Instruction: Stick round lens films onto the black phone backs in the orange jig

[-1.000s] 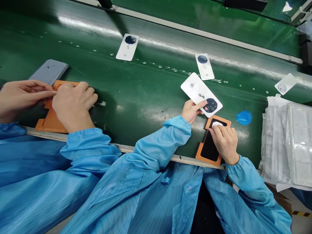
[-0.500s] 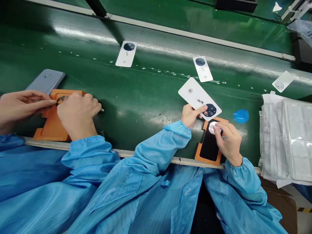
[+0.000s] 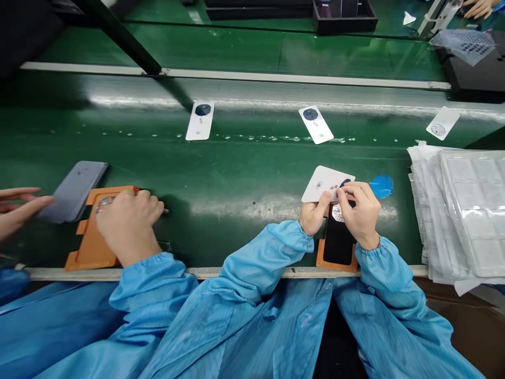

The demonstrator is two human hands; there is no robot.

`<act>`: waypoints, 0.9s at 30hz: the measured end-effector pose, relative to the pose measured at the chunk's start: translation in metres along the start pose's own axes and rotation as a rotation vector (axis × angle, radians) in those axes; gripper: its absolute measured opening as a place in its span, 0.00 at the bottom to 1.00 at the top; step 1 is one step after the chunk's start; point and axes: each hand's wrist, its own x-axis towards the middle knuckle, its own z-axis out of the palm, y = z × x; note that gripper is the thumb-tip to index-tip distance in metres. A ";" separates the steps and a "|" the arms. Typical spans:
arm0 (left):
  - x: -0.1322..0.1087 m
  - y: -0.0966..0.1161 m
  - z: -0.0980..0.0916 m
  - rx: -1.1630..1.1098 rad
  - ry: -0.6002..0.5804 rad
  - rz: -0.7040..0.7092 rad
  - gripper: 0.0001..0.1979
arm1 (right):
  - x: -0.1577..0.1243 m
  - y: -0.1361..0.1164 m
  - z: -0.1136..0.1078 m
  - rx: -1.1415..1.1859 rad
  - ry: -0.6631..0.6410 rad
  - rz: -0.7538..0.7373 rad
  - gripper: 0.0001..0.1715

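My left hand (image 3: 312,215) holds a white phone-shaped film sheet (image 3: 321,181), printed with small marks and a dark camera circle, thumb on its near edge. My right hand (image 3: 362,209) pinches at the sheet's dark circle, covering most of it. Just below lies a black phone-shaped panel (image 3: 339,242) with a silvery round patch (image 3: 337,212) near its top. It sits in an orange fixture (image 3: 335,266), partly hidden by my hands. A blue round piece (image 3: 381,186) lies on the green bench right of my right hand.
Three more white sheets (image 3: 200,121) lie along the back. Clear trays (image 3: 473,210) on white sheets stand at right. To the left, a co-worker's hands (image 3: 130,223) are by another orange fixture (image 3: 92,239) and a grey phone-shaped piece (image 3: 77,192). A black post (image 3: 118,37) rises behind.
The white sheet has tilted and come lower in my left hand. My right hand has moved from the round patch up to the sheet's dark circle. A co-worker's left hand has drawn leftward.
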 end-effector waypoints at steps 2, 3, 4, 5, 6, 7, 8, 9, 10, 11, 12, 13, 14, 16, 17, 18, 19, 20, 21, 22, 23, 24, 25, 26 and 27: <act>-0.002 0.000 -0.001 0.051 -0.009 0.027 0.25 | 0.001 0.000 -0.001 0.006 0.002 0.014 0.09; -0.003 -0.001 -0.002 0.081 -0.015 0.036 0.25 | 0.001 0.000 -0.001 0.010 -0.001 0.025 0.09; -0.003 -0.002 -0.004 0.110 -0.018 0.044 0.25 | 0.001 0.000 -0.001 0.018 -0.004 0.036 0.08; -0.004 -0.003 -0.005 0.136 -0.019 0.050 0.25 | 0.002 0.001 -0.001 0.029 -0.003 0.044 0.08; -0.004 -0.004 -0.006 0.156 -0.019 0.054 0.26 | 0.002 0.001 -0.001 0.041 0.001 0.047 0.08; -0.005 -0.005 -0.007 0.171 -0.020 0.059 0.26 | 0.002 0.001 -0.001 0.054 0.007 0.046 0.08; -0.005 -0.005 -0.007 0.181 -0.024 0.066 0.26 | 0.002 0.001 -0.001 0.067 0.012 0.044 0.07; -0.005 -0.006 -0.008 0.187 -0.032 0.074 0.26 | 0.002 0.002 -0.001 0.081 0.017 0.040 0.07; -0.006 -0.007 -0.009 0.191 -0.041 0.082 0.26 | 0.002 0.002 -0.001 0.096 0.020 0.036 0.06; -0.006 -0.008 -0.009 0.193 -0.047 0.088 0.25 | 0.003 0.002 -0.001 0.110 0.022 0.033 0.05; -0.006 -0.008 -0.010 0.195 -0.051 0.094 0.26 | 0.003 0.003 -0.001 0.118 0.027 0.031 0.05; -0.006 -0.010 -0.010 0.197 -0.050 0.101 0.26 | 0.003 0.003 -0.001 0.122 0.035 0.028 0.05; -0.005 -0.011 -0.010 0.201 -0.049 0.109 0.27 | 0.003 0.003 -0.001 0.124 0.044 0.026 0.04; -0.004 -0.012 -0.011 0.212 -0.052 0.135 0.27 | 0.002 0.004 -0.001 0.132 0.059 0.021 0.04; -0.004 -0.012 -0.011 0.216 -0.059 0.153 0.27 | 0.002 0.004 0.000 0.140 0.063 0.018 0.04; -0.004 -0.012 -0.010 0.219 -0.071 0.170 0.27 | 0.002 0.004 0.000 0.148 0.063 0.015 0.04; -0.003 -0.011 -0.010 0.224 -0.083 0.188 0.27 | 0.002 0.004 0.000 0.153 0.063 0.011 0.04; -0.003 -0.011 -0.010 0.232 -0.097 0.208 0.26 | 0.002 0.004 0.001 0.152 0.066 0.004 0.04; -0.004 -0.010 -0.010 0.246 -0.109 0.229 0.26 | 0.002 0.004 0.001 0.144 0.073 -0.006 0.04; -0.004 -0.010 -0.010 0.266 -0.120 0.249 0.26 | 0.003 0.004 0.001 0.131 0.082 -0.020 0.05; -0.004 -0.010 -0.010 0.289 -0.128 0.268 0.25 | 0.003 0.004 0.001 0.113 0.093 -0.036 0.05; -0.005 -0.010 -0.010 0.313 -0.137 0.287 0.25 | 0.004 0.005 0.001 0.094 0.102 -0.052 0.05; -0.005 -0.010 -0.011 0.337 -0.148 0.304 0.24 | 0.004 0.005 0.001 0.077 0.110 -0.067 0.06; -0.006 -0.011 -0.012 0.360 -0.162 0.319 0.23 | 0.005 0.005 0.001 0.065 0.114 -0.078 0.06; -0.006 -0.011 -0.012 0.381 -0.179 0.333 0.23 | 0.005 0.005 0.001 0.055 0.115 -0.083 0.06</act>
